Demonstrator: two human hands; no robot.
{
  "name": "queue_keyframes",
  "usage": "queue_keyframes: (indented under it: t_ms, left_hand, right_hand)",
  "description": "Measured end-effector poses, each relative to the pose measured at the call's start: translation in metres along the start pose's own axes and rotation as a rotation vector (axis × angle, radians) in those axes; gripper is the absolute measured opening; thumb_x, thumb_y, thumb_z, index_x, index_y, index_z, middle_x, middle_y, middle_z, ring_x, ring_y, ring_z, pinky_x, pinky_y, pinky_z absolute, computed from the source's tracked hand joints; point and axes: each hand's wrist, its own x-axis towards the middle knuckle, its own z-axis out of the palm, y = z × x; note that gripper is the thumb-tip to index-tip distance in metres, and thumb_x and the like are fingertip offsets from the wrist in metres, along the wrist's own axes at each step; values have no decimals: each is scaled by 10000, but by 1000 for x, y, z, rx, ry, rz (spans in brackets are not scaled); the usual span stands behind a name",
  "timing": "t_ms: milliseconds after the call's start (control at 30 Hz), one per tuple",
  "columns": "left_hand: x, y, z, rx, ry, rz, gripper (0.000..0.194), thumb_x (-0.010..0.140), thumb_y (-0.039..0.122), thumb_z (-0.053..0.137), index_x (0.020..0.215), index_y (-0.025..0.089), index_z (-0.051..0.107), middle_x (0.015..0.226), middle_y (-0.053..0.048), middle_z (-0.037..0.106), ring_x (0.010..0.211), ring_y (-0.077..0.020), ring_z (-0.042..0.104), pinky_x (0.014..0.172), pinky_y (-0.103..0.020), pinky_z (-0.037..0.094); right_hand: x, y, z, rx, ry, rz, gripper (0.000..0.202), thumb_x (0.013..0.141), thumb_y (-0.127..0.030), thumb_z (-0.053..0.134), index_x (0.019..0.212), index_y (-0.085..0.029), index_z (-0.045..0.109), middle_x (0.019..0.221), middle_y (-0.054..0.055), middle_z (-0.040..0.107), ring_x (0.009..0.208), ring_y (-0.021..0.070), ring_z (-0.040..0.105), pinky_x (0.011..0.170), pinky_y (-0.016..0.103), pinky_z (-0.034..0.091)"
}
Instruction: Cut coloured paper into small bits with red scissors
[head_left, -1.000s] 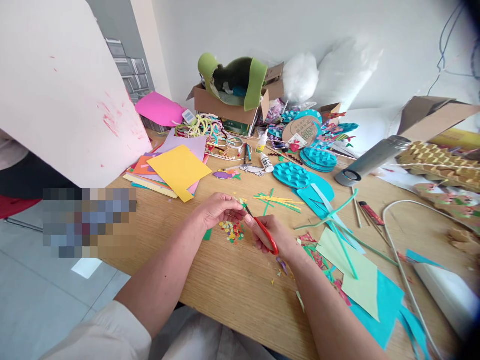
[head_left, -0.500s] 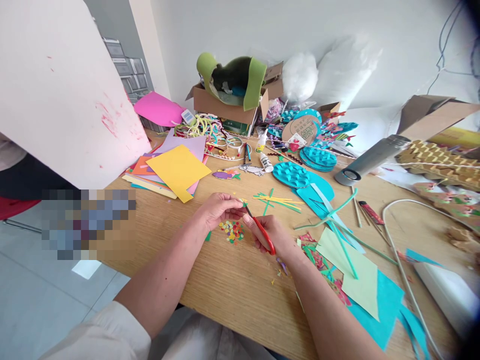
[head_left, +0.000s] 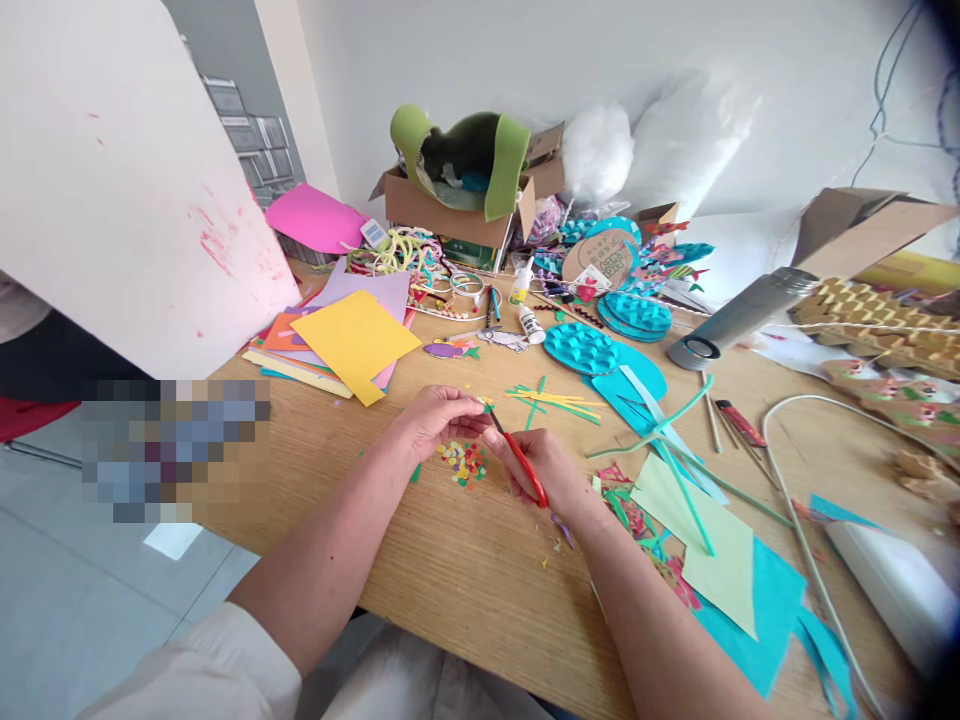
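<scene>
My right hand (head_left: 536,465) is closed around the red handles of a pair of scissors (head_left: 531,472), whose blades point up and left. The blade tips meet a tiny green and yellow scrap of paper (head_left: 487,405) pinched between the thumb and fingers of my left hand (head_left: 444,418). Just below both hands, a small heap of paper bits (head_left: 463,463) in red, yellow, orange, green and white lies on the wooden table (head_left: 420,560). Thin yellow and green paper strips (head_left: 559,400) lie crossed beyond my right hand.
At left lies a stack of coloured paper (head_left: 356,340). Glue bottles (head_left: 532,325), a purple paper fish (head_left: 446,350) and blue egg-carton pieces (head_left: 581,348) stand or lie farther back. At right are a steel flask (head_left: 742,318), a red cutter (head_left: 741,424), and green and blue paper sheets (head_left: 705,540).
Both hands stay almost still, with the scissors at the same small scrap. The whole view has shifted very slightly.
</scene>
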Motion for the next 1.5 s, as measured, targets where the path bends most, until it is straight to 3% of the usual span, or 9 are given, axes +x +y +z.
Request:
queue_keyframes:
  t_ms: [400, 667, 967, 1300, 1500]
  left_hand:
    - [-1, 0, -1, 34, 17, 4, 214, 551, 221, 784, 709, 120, 681, 713, -81, 709, 599, -144, 645, 602, -256, 505]
    - [1, -3, 5, -105, 97, 27, 220, 531, 208, 809, 684, 104, 690, 657, -38, 665, 513, -73, 563, 525, -197, 466]
    - [2, -8, 6, -150, 161, 15, 198, 539, 176, 795, 693, 109, 690, 615, -12, 638, 495, -67, 544, 487, -190, 439]
    - [2, -6, 10, -193, 180, -18, 69, 615, 108, 715, 668, 96, 672, 635, -64, 673, 525, -96, 594, 512, -194, 475]
    - [0, -5, 11, -188, 145, -19, 89, 599, 111, 714, 678, 102, 674, 666, -77, 690, 546, -106, 608, 532, -200, 488]
  right_hand:
    - [4, 5, 0, -52, 38, -25, 615, 797, -710, 407, 484, -181, 425, 386, 26, 497, 350, 96, 426, 385, 201, 285]
    - [3, 3, 1, -72, 51, -68, 604, 840, -674, 371, 540, -163, 488, 464, 33, 554, 417, 99, 464, 430, 197, 318]
    - [2, 4, 3, -40, 41, -87, 592, 848, -645, 402, 541, -152, 517, 461, 22, 534, 428, 100, 442, 426, 204, 279]
    - [3, 3, 3, -39, 54, -71, 580, 854, -631, 410, 552, -150, 526, 479, 28, 558, 433, 103, 465, 447, 202, 316]
    - [2, 3, 2, -31, 54, -72, 580, 855, -630, 414, 550, -151, 528, 482, 34, 573, 428, 104, 465, 445, 205, 322]
